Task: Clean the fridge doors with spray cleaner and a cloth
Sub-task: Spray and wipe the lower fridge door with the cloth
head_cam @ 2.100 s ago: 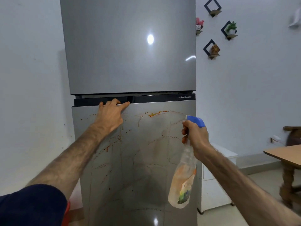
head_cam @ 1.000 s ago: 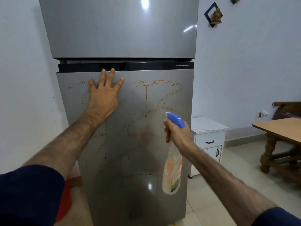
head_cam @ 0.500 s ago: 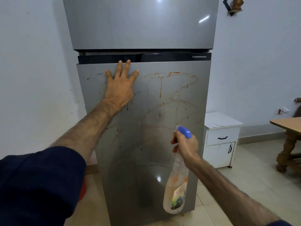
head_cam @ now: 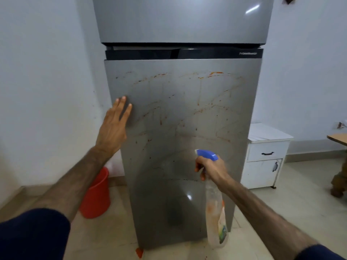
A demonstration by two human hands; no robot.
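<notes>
A tall grey fridge fills the middle of the head view. Its lower door [head_cam: 180, 119] is streaked with orange-red stains; the upper door [head_cam: 180, 19] looks clean. My left hand [head_cam: 113, 128] is flat and open at the lower door's left edge, fingers spread and pointing up. My right hand [head_cam: 210, 167] grips the neck of a clear spray bottle [head_cam: 216, 218] with a blue trigger head [head_cam: 207, 154], nozzle aimed at the lower door, a little in front of it. No cloth is in view.
A red bucket [head_cam: 96, 196] stands on the floor left of the fridge, against the wall. A white cabinet [head_cam: 262, 160] sits right of the fridge. A wooden table's corner [head_cam: 338, 138] shows at the far right. Tiled floor lies below.
My left hand has slid from the top of the lower door down to its left edge. My right hand has lowered the spray bottle. The view has dropped and pulled back.
</notes>
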